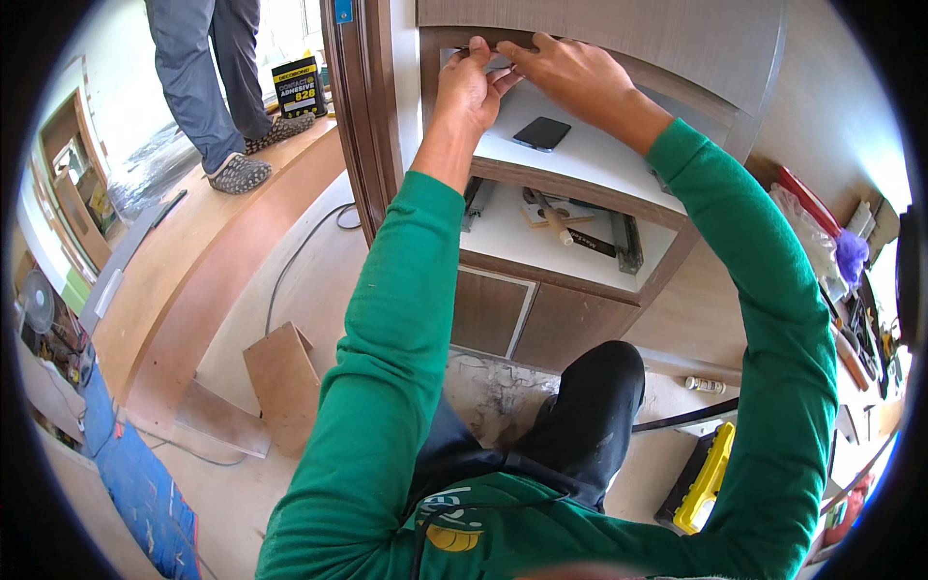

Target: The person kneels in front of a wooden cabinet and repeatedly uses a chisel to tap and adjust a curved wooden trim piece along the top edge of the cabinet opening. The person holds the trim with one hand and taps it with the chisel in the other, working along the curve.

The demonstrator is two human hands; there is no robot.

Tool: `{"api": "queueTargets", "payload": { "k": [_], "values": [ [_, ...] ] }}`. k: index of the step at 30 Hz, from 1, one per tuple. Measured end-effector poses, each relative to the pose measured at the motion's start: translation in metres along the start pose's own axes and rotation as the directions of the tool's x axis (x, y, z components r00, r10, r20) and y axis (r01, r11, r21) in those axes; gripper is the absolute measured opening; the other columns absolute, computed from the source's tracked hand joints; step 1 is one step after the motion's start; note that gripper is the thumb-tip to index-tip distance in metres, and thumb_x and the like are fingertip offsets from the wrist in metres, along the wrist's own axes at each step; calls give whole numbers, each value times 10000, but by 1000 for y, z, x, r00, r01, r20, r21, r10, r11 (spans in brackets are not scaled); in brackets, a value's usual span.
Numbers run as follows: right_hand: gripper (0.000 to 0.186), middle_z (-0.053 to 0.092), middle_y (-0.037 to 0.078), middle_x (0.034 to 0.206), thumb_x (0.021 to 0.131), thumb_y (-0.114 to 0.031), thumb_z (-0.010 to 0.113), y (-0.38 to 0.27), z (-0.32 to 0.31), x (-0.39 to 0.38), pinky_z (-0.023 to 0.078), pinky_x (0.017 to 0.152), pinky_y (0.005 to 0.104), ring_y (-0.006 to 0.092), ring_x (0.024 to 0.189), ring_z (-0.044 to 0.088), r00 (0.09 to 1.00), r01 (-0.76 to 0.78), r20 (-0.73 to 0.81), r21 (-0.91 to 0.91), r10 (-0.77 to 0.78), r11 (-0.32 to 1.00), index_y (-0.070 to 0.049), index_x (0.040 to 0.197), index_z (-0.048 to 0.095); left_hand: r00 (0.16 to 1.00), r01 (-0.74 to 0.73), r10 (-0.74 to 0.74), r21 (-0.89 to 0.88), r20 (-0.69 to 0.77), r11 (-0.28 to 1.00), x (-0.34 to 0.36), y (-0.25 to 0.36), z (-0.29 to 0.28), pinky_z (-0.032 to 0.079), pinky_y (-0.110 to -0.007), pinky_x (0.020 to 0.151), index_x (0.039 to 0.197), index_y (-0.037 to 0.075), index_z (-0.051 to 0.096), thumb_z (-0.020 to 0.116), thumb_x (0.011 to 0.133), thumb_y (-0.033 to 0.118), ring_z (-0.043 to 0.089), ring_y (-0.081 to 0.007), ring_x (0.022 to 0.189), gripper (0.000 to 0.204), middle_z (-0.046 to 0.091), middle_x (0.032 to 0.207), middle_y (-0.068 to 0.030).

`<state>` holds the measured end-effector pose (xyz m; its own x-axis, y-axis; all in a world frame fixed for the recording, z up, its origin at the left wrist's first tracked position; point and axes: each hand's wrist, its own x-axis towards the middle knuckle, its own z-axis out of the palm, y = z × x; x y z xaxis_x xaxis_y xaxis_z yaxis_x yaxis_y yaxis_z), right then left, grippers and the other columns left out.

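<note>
Both my arms reach up to the top front edge of an open shelf in a wood-grain cabinet (570, 179). My left hand (469, 89) has its thumb raised and fingers curled at the upper left corner of the opening. Beside it, my right hand (572, 79) bends over from the right, its fingertips pinched together and meeting the left fingers. Whatever lies between the fingertips is too small or hidden to name. On the white shelf below my hands lies a dark phone (542, 133).
A lower compartment holds a wooden-handled tool (553, 217) and metal drawer slides (626, 244). Another person's legs (208, 87) stand on a wooden platform (227, 227) at left, near a black-and-yellow can (298, 89). A yellow-and-black toolbox (704, 478) sits on the floor at right.
</note>
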<state>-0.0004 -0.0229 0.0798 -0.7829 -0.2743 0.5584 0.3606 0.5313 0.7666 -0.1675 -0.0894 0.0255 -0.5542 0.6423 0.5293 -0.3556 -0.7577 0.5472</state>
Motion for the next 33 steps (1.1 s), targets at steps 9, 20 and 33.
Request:
{"api": "queueTargets", "payload": {
  "k": [9,20,33],
  "values": [
    [576,728,154,1092,1005,-143,703,-1,-4,0,688,779,406,334,921,813,999,-15,-42,66,18,998,-169,1553,528,997,16,-13,44,-71,999,-11,14,13,679,-462,962,1271,-24,554,559,1159,218,670,-265,1044,266,582,1147,-89],
    [557,746,162,1104,991,-139,709,-5,-8,-2,689,769,406,338,915,818,999,-41,7,60,40,997,-173,1526,562,999,28,-27,23,-26,999,-17,16,12,670,-463,962,1265,-25,560,545,1166,269,672,-278,1010,310,579,1169,-109],
    [538,740,160,1094,991,-160,724,-7,-3,2,686,777,382,322,916,816,998,5,-59,56,-2,998,-139,1500,552,1000,15,-16,67,22,998,-2,16,-5,717,-479,884,1375,-108,455,519,1172,249,728,-318,985,416,620,1229,-192]
  ]
}}
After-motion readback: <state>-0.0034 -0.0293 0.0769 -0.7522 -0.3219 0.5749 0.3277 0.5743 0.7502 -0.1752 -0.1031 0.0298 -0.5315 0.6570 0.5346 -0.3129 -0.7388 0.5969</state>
